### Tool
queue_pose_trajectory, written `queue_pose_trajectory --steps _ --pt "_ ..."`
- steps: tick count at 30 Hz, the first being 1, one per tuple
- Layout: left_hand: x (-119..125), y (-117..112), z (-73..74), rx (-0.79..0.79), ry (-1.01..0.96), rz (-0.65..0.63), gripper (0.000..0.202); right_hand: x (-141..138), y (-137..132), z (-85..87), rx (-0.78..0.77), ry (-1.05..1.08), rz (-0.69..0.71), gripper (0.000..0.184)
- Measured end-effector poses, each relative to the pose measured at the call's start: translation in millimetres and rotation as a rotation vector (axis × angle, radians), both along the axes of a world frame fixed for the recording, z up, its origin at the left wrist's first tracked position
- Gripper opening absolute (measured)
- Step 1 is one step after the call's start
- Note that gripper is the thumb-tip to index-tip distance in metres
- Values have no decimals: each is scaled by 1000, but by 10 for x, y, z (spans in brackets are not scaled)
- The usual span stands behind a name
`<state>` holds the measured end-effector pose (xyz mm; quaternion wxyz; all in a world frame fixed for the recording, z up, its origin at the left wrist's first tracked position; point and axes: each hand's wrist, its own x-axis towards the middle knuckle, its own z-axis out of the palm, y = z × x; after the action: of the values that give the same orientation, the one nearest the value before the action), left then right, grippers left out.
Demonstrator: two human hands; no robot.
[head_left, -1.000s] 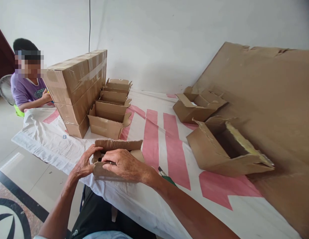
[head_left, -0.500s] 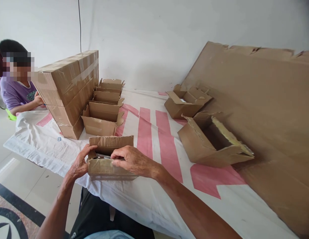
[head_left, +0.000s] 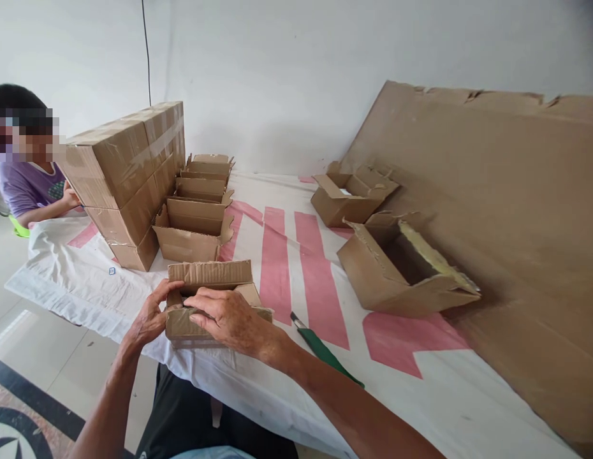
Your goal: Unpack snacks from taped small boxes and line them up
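Note:
A small cardboard box (head_left: 210, 273) sits near the table's front edge with its back flap standing up. My left hand (head_left: 155, 313) grips its left end, thumb at the front and fingers over the top edge. My right hand (head_left: 227, 319) lies across the opening. Its fingers are bent over the front flap at the left part of the gap, and the fingertips are partly hidden. What lies inside the box is covered by the hand. A green-handled knife (head_left: 320, 349) rests on the cloth beside my right forearm.
Stacked taped boxes (head_left: 129, 172) stand at left, beside a row of open boxes (head_left: 189, 242). Two more open boxes, a nearer one (head_left: 377, 274) and a farther one (head_left: 344, 207), stand at right before a large cardboard sheet (head_left: 497, 204). A person (head_left: 26, 185) sits at far left.
My right hand has moved left along the box opening, toward my left hand. The knife now shows beside my forearm. My left hand keeps its grip, and the view has shifted slightly.

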<state>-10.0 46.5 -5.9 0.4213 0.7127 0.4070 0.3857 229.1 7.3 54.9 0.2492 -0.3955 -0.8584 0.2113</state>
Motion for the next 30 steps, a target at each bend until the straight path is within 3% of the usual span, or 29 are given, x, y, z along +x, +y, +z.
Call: queue_pose_trajectory --steps 11,22,30 --pt "2 -80 317 -152 -4 21 44 -63 59 -80 -9 14 16 16" --pt "23 -70 317 -230 -80 26 43 -130 59 -81 4 105 19 23" --pt "13 -61 299 -265 -90 26 44 -152 63 -76 -9 58 25 16"
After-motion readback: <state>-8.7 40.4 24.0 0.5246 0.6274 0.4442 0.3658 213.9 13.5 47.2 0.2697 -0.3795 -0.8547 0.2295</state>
